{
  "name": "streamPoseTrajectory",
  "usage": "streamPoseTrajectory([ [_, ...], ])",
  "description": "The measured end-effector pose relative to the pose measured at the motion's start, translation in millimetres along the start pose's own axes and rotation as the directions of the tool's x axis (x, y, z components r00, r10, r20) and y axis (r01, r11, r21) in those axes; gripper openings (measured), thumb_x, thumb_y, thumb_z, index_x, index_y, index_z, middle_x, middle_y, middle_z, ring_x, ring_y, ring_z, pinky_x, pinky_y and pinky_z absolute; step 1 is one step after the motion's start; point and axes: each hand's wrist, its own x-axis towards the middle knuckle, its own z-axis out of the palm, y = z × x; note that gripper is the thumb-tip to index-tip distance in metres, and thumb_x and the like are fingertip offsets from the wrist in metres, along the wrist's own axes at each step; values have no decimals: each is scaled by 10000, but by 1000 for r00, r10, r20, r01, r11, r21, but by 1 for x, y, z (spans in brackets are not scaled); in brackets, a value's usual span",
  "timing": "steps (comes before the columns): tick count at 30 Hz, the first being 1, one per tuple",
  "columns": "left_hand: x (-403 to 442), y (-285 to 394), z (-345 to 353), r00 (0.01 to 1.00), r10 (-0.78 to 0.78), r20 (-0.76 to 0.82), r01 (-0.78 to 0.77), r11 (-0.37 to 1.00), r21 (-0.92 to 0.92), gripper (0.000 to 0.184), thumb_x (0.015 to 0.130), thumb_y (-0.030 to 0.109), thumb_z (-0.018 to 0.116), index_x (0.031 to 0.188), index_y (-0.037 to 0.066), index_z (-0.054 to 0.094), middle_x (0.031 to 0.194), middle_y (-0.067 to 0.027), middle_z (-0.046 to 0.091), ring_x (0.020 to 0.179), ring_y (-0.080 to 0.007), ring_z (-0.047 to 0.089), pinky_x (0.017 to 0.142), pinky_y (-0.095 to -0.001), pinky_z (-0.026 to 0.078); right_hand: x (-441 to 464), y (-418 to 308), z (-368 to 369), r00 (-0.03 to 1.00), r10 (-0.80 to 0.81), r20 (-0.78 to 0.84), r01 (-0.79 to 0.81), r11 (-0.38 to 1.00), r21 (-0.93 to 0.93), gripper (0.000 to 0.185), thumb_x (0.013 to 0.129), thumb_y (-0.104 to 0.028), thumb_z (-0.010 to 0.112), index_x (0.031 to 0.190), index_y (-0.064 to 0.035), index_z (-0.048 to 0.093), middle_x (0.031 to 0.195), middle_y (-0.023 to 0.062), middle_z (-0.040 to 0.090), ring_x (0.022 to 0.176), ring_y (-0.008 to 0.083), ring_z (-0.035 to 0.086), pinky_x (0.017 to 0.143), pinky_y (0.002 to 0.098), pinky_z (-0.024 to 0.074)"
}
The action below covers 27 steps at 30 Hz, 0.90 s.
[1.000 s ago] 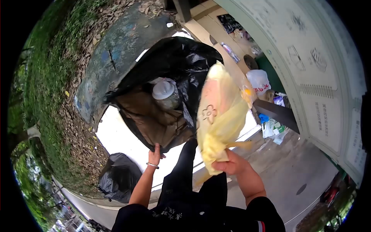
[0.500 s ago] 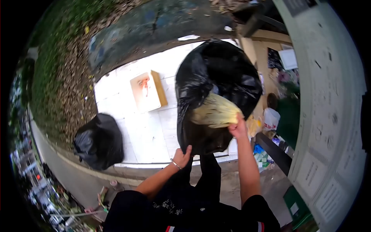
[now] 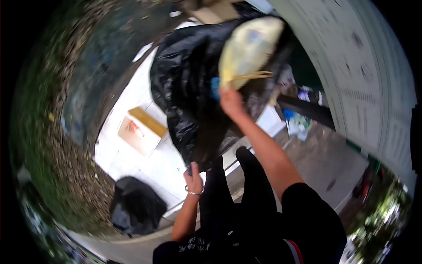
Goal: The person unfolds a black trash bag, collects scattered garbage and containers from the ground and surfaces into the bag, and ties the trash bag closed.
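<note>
The right hand is clenched round the near end of the yellow bag, which slants far and right, in front of the far right part of the black sack; whether the two touch, I cannot tell; the left hand grasps the sack's near edge, thumb up; left of the sack a box lies on white tiles; nearer, also on the left, sits a second sack; on the right are a dark bar, litter and a large board.
</note>
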Motion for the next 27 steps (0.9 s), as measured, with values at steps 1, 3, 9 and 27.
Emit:
streamPoseTrajectory([
  [1,11,-19,1,999,40,3,-40,999,-17,315,821,235,385,739,-45,504,655,-49,537,622,-109,504,562,-236,415,-6,0,4,997,33,66,-30,998,-53,218,745,-256,453,754,-43,500,651,193,518,611,358,508,510,422,404],
  [3,15,-5,24,997,75,8,-72,980,-185,321,820,238,386,812,-67,486,710,-81,553,640,-140,529,585,-244,425,-17,9,19,974,6,226,8,998,-59,170,721,-218,466,778,-59,487,653,174,529,601,350,514,518,430,404],
  [9,32,-30,54,987,136,-90,-148,979,-141,356,816,274,383,962,-47,434,835,-125,523,634,-197,521,520,-294,447,-42,27,-49,868,-130,480,127,991,38,335,715,-67,415,1044,-55,354,851,133,530,791,335,501,661,398,407],
  [27,113,-201,73,781,201,-591,-200,977,68,341,781,248,430,1063,56,435,982,-83,501,811,-199,499,585,-268,414,143,613,-46,910,414,-16,-319,676,-664,1019,470,-316,722,1245,-236,66,1269,169,115,1127,394,190,918,461,164],
])
